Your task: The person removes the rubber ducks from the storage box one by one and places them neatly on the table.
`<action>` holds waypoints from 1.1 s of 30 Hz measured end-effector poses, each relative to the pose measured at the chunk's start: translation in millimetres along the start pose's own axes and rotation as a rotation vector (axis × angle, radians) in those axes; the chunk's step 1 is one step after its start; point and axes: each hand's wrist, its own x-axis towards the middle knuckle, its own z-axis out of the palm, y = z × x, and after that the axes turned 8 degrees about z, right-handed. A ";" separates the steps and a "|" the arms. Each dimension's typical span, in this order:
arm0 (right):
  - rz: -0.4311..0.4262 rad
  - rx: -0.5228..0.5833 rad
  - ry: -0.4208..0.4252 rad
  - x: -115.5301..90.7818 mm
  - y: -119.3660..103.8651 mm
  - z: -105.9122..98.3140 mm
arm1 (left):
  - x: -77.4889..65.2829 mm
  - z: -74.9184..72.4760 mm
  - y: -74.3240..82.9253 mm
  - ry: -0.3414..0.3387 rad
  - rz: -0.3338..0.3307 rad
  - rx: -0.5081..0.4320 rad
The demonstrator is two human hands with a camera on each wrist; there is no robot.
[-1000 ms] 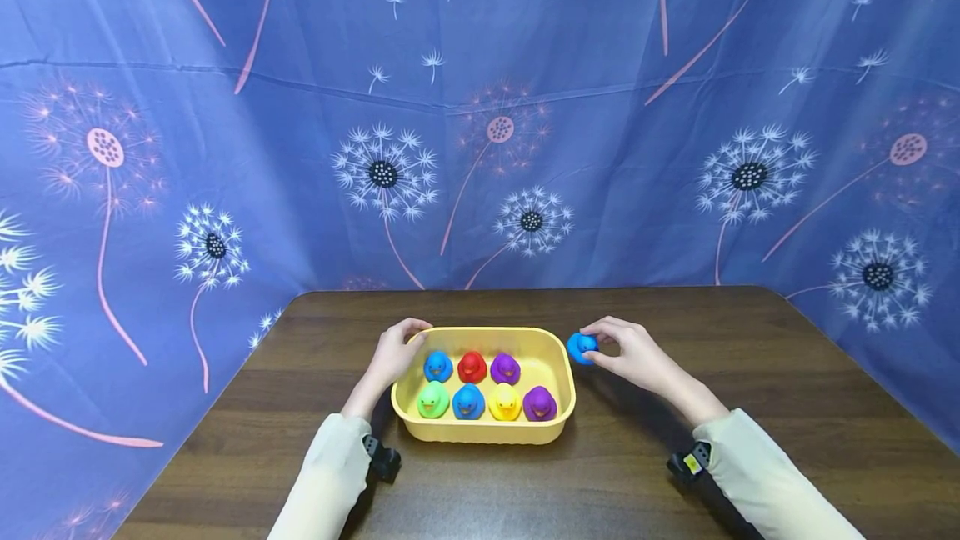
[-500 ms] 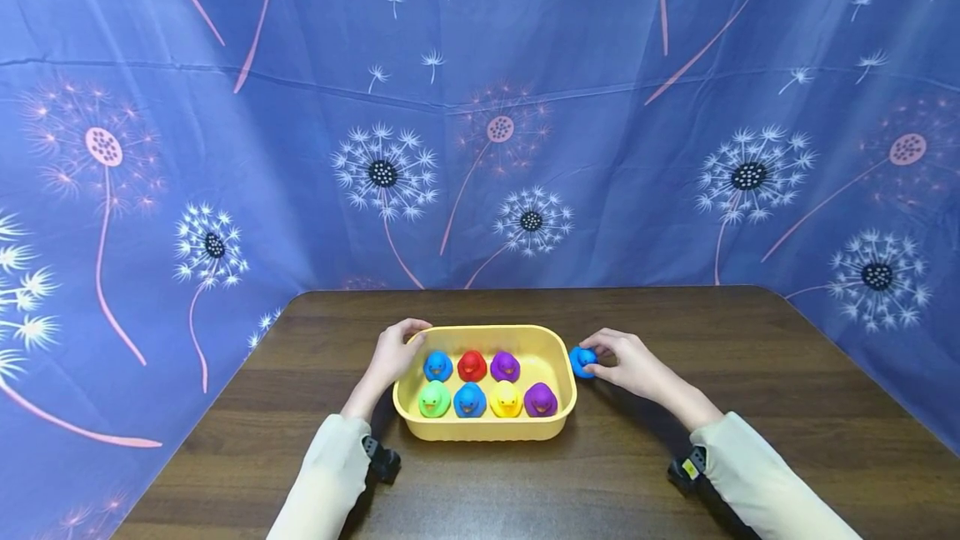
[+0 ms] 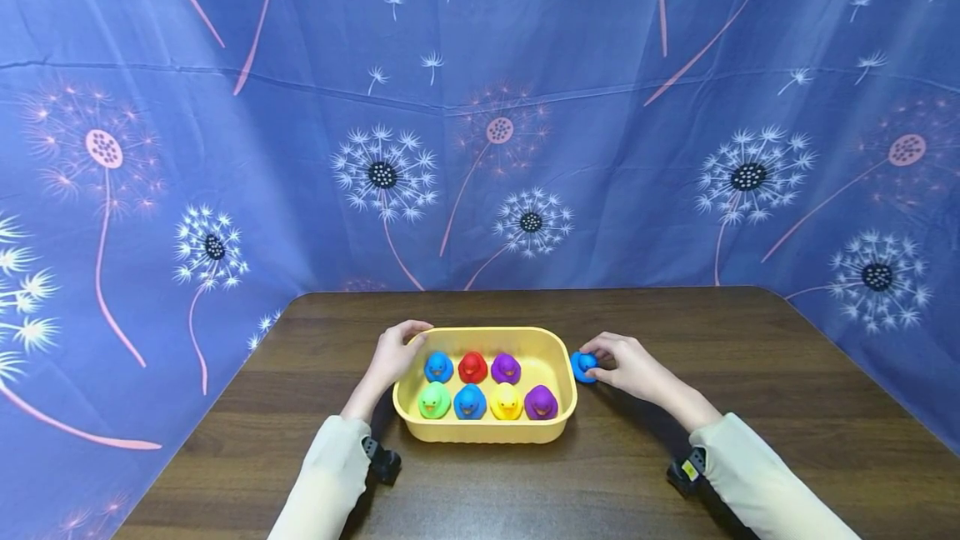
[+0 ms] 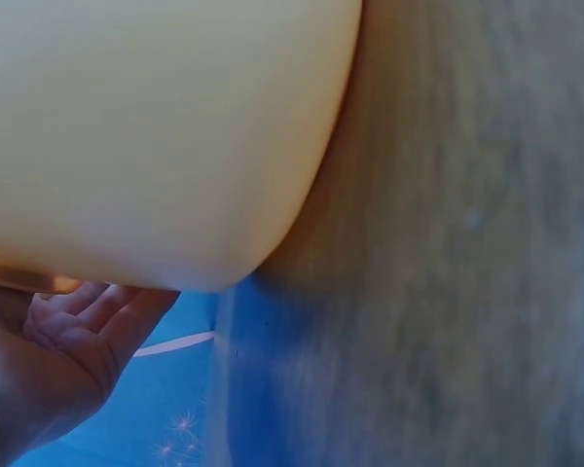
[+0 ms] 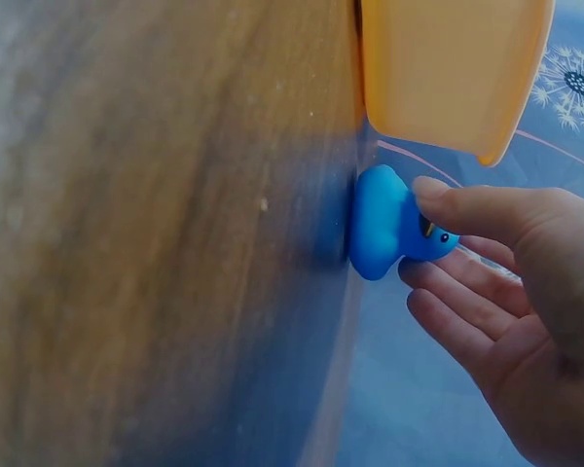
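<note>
A yellow plastic tub (image 3: 483, 432) sits mid-table with toy ducks in two rows. The back row has blue (image 3: 438, 367), red (image 3: 472, 367) and purple (image 3: 506, 369) ducks; in front are green (image 3: 434, 401), blue (image 3: 470, 402), yellow (image 3: 506, 402) and purple (image 3: 541, 403) ones. My left hand (image 3: 392, 355) grips the tub's rim at its back left corner, fingers partly hidden behind the wall in the left wrist view. Just outside the tub's right end, my right hand (image 3: 626, 365) pinches another blue duck (image 5: 380, 222) by its head between thumb and fingers, its base at the tabletop.
The dark wooden table (image 3: 480, 490) extends around the tub on all sides. Behind its far edge hangs a blue cloth (image 3: 630, 190) printed with dandelions. Each wrist wears a small black camera, left camera (image 3: 382, 461) and right camera (image 3: 686, 469).
My right hand has brought the pinched blue duck slightly nearer to me and down beside the tub's right end, then held almost still. My left hand keeps its place on the rim.
</note>
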 end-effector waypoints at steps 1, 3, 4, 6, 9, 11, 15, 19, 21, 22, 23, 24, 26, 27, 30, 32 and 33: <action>0.010 0.000 -0.006 0.0 0.0 0.1 | 0.0 -0.2 -0.4 -0.003 -0.003 0.001; 0.027 0.002 -0.016 0.2 -0.3 0.5 | -0.3 -0.5 -0.4 -0.013 -0.009 0.004; 0.034 0.004 -0.019 0.3 -0.6 0.6 | -0.4 -1.0 0.1 -0.016 -0.014 0.002; 0.041 0.007 -0.022 0.8 -1.1 1.1 | -0.6 -1.5 0.4 -0.023 -0.017 0.001; 0.046 0.019 -0.025 1.3 -2.1 1.6 | -1.0 -1.8 0.9 -0.029 -0.025 -0.005; 0.048 0.029 -0.027 1.7 -2.4 2.1 | -1.0 -1.7 1.0 -0.029 -0.031 -0.012; 0.051 0.042 -0.028 2.2 -2.8 2.2 | -0.6 -0.7 0.9 -0.027 -0.041 -0.014; 0.033 0.041 -0.025 1.9 -2.5 2.0 | -0.6 -0.1 0.0 -0.024 -0.042 -0.013; 0.015 0.040 -0.020 1.0 -2.5 1.1 | -0.8 0.2 -0.3 -0.025 -0.041 -0.017; 0.005 0.036 -0.013 0.6 -2.7 0.6 | -0.8 0.2 -0.4 -0.026 -0.043 -0.021; -0.004 0.031 -0.006 0.1 -3.1 -0.2 | -0.9 0.3 -0.6 -0.028 -0.043 -0.022; -0.016 0.019 0.002 -0.2 -3.5 -1.2 | -1.0 0.2 -0.6 -0.029 -0.043 -0.025; -0.035 0.000 0.028 0.0 -4.8 -3.0 | -1.2 0.0 -0.3 -0.029 -0.043 -0.032; -0.047 -0.014 0.044 0.4 -5.7 -4.1 | -1.4 -0.1 -0.1 -0.029 -0.040 -0.030; -0.084 -0.043 0.096 2.8 -8.9 -7.5 | -1.9 -0.9 1.3 -0.024 -0.040 -0.037; -0.100 -0.053 0.128 4.6 -12.0 -9.4 | -2.1 -1.3 1.9 -0.021 -0.039 -0.034; -0.106 -0.053 0.141 5.4 -13.7 -10.4 | -2.2 -1.6 2.0 -0.022 -0.039 -0.033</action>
